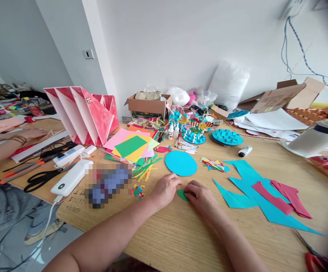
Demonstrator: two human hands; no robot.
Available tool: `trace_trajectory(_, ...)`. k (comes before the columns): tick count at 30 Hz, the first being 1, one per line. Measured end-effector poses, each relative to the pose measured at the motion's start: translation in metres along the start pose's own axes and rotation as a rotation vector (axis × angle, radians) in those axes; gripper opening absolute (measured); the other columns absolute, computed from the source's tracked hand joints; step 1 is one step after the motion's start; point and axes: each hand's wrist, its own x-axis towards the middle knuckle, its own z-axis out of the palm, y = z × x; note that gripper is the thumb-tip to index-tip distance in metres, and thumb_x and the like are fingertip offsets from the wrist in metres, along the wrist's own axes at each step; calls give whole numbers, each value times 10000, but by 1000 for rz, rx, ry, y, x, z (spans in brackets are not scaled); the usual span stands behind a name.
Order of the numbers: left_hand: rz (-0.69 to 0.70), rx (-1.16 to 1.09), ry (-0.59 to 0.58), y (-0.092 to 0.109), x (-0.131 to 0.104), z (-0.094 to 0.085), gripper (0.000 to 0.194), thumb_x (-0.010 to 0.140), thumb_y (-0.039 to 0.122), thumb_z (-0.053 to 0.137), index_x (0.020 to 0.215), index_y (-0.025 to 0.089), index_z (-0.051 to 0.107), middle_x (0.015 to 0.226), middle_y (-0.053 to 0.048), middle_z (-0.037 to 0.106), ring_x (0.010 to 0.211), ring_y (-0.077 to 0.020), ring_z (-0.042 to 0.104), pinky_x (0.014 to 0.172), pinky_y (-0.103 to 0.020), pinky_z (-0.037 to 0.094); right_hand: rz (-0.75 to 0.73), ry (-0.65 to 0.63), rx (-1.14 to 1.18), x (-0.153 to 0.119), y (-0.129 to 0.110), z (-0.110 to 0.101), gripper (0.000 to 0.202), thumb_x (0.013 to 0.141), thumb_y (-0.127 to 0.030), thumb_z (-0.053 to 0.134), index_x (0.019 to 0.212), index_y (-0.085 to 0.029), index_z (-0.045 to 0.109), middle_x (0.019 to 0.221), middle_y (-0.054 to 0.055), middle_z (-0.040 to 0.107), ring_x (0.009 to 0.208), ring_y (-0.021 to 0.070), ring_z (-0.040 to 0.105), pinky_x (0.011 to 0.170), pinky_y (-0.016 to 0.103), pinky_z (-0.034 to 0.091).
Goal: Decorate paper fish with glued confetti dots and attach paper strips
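While the right hand [201, 195] pinches the green cutout [182, 195], the left hand [165, 190] curls alongside.

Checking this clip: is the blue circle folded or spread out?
Spread out: the blue circle shows a broad round outline on the table, with no fold visible, just beyond the left hand.

Looks like a craft workroom, judging by the coloured paper sheets [131, 146], blue offcuts [262, 202], scissors [43, 174], paper strips [146, 166] and small bottles [170, 132] spread over a wooden table [158, 234].

Bare forearms [115, 230], bare hands [165, 192]
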Motion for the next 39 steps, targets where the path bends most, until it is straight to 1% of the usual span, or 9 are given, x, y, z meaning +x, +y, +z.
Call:
trace_trajectory(4, 197, 77, -136, 7, -2, -14, 228, 825, 85, 394, 863, 159, 606, 805, -23, 574, 818, -141, 492, 761, -236, 389, -20, 118, -3, -3, 4, -9, 161, 757, -220, 446, 722, -207, 603, 833, 46, 598, 788, 164, 531, 707, 275, 401)
trace_trajectory(6, 239, 116, -201, 12, -4, -20, 231, 831, 92, 388, 850, 164, 606, 783, -19, 575, 789, -140, 489, 742, -235, 388, -14, 157, 3, -4, 5, -12, 159, 762, -224, 449, 704, -211, 597, 809, 42, 607, 778, 164, 532, 705, 279, 400)
trace_trajectory(9, 249, 148, -275, 17, -6, -23, 234, 836, 98, 380, 860, 172, 600, 802, -19, 578, 797, -145, 491, 730, -238, 390, -20, 122, 18, -4, 6, -12, 159, 758, -211, 450, 699, -213, 598, 785, 36, 608, 757, 161, 535, 687, 274, 399)
trace_trajectory(12, 246, 193, -338, 14, -9, -19, 223, 829, 107, 394, 861, 178, 603, 823, -24, 580, 806, -154, 495, 727, -246, 396, -44, 27, 25, -3, 7, -7, 147, 737, -188, 463, 707, -207, 606, 779, 35, 600, 755, 159, 536, 669, 259, 394)
trace_trajectory(14, 246, 212, -342, 11, -10, -15, 216, 822, 104, 404, 880, 182, 597, 865, -23, 580, 816, -155, 494, 729, -245, 398, -34, -14, 21, -2, 7, -5, 140, 719, -173, 473, 695, -205, 607, 773, 34, 593, 756, 159, 536, 661, 251, 391)
trace_trajectory(24, 246, 248, -271, 12, -15, -9, 147, 828, 138, 429, 833, 183, 568, 857, -6, 552, 809, -139, 474, 715, -235, 384, 49, 3, -24, -4, 0, -6, 184, 725, -146, 429, 693, -208, 600, 792, 28, 590, 772, 154, 533, 667, 244, 387)
trace_trajectory(29, 232, 220, -179, 10, -19, 2, 127, 841, 171, 430, 832, 184, 557, 865, -6, 535, 832, -138, 456, 733, -232, 379, 63, -28, -28, -3, 0, -7, 185, 705, -136, 435, 690, -208, 604, 773, 25, 593, 767, 151, 537, 658, 233, 382)
trace_trajectory(32, 228, 204, -134, 9, -22, 7, 125, 843, 175, 428, 839, 182, 553, 885, -11, 534, 848, -145, 451, 742, -241, 379, 87, 0, -62, -3, -1, -8, 189, 707, -133, 425, 679, -199, 600, 772, 33, 594, 773, 155, 534, 663, 235, 377)
trace_trajectory(39, 230, 166, -133, 8, -22, 8, 118, 852, 197, 421, 844, 183, 539, 878, -3, 541, 854, -132, 459, 783, -249, 373, 87, -33, -46, -5, -2, -7, 176, 695, -132, 441, 667, -200, 601, 760, 30, 596, 758, 151, 531, 656, 228, 370)
